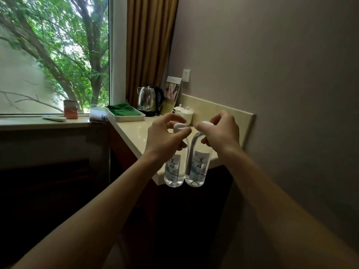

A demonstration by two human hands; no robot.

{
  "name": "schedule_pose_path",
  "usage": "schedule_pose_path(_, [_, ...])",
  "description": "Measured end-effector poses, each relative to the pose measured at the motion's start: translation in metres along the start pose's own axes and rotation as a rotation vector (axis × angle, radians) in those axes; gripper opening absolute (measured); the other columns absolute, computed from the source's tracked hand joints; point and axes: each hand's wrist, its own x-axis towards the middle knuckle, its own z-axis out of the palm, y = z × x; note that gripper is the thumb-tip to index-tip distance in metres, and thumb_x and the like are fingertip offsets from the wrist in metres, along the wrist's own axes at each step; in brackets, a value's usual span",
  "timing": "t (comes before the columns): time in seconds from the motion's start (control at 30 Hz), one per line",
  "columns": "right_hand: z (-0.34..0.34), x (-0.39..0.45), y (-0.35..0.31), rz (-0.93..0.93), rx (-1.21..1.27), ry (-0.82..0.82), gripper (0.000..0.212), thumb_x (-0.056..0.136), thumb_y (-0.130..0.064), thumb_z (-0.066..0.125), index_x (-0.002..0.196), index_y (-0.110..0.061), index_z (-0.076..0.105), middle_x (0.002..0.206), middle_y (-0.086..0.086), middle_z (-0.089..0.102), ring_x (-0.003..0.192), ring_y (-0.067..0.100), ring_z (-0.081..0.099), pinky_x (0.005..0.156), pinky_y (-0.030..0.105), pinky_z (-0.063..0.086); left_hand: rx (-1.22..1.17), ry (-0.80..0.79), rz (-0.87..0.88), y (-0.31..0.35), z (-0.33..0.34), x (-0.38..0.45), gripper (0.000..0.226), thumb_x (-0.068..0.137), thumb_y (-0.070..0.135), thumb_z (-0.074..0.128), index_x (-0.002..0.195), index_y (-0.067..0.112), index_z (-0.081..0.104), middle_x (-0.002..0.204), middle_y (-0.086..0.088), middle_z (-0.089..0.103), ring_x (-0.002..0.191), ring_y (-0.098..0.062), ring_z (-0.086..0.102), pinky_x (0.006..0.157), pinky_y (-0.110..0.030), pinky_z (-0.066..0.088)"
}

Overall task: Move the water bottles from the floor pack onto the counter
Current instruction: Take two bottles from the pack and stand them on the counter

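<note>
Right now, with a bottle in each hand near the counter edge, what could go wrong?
1. Both bottles hang from fingertip grips at the neck: the left hand holds the left bottle, the right hand the right bottle. Either could slip.
2. Their bases sit below the counter front edge, so they might knock it unless lifted.
3. White cups stand close behind.

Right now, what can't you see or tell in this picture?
- Floor pack: below the head view's bottom edge, not visible.
- Bottle necks: covered by the left hand and right hand.
- Label writing on the bottles: too blurred to read.
- Cups on the counter: partly behind the hands.
</note>
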Motion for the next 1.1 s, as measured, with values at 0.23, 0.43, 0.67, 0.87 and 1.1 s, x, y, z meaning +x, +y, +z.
schedule_pose_path(0.23, [0.074,0.07,0.019,-0.015,0.025,0.005,0.037,0.075,-0.03,0.078,0.09,-0.01,0.051,0.079,0.004,0.06,0.058,0.019,0.062,0.048,0.027,0.044,0.047,-0.001,-0.009,-0.055,-0.021,0.086,0.021,0.081,0.017,0.078,0.098,0.014,0.067,0.094,-0.013,0.07,0.049,-0.011,0.065,0.046,-0.018,0.048])
schedule_pose_path(0.43, [0.122,0.106,0.033,0.017,0.008,0.039,0.04,0.076,-0.035,0.077,0.093,-0.01,0.052,0.078,0.001,0.058,0.062,0.019,0.062,0.049,0.029,0.052,0.059,-0.03,-0.047,-0.097,-0.032,0.143,0.021,0.081,0.02,0.078,0.098,0.013,0.069,0.099,-0.013,0.069,0.05,-0.011,0.065,0.047,-0.019,0.048])
schedule_pose_path(0.67, [0.169,0.137,0.04,0.065,-0.049,0.147,0.038,0.073,-0.04,0.078,0.084,-0.018,0.049,0.079,-0.001,0.058,0.077,0.024,0.062,0.07,0.049,0.058,-0.009,-0.085,-0.084,-0.139,-0.047,0.189,0.025,0.08,0.023,0.08,0.099,0.012,0.068,0.097,-0.015,0.069,0.05,-0.013,0.065,0.047,-0.018,0.047])
schedule_pose_path(0.87, [0.204,0.148,0.036,0.139,-0.089,0.256,0.039,0.073,-0.043,0.077,0.086,-0.019,0.05,0.081,-0.002,0.058,0.078,0.024,0.061,0.071,0.048,0.057,-0.081,-0.226,-0.118,-0.168,-0.065,0.228,0.027,0.081,0.025,0.079,0.102,0.014,0.067,0.1,-0.011,0.068,0.056,-0.009,0.066,0.052,-0.013,0.049])
schedule_pose_path(1.1, [0.229,0.151,0.027,0.226,-0.113,0.368,0.035,0.084,-0.042,0.069,0.098,-0.013,0.056,0.092,0.001,0.063,0.068,0.014,0.058,0.058,0.029,0.05,-0.186,-0.4,-0.123,-0.186,-0.078,0.257,0.028,0.084,0.022,0.077,0.106,0.01,0.065,0.09,-0.008,0.069,0.053,-0.003,0.065,0.054,-0.013,0.05])
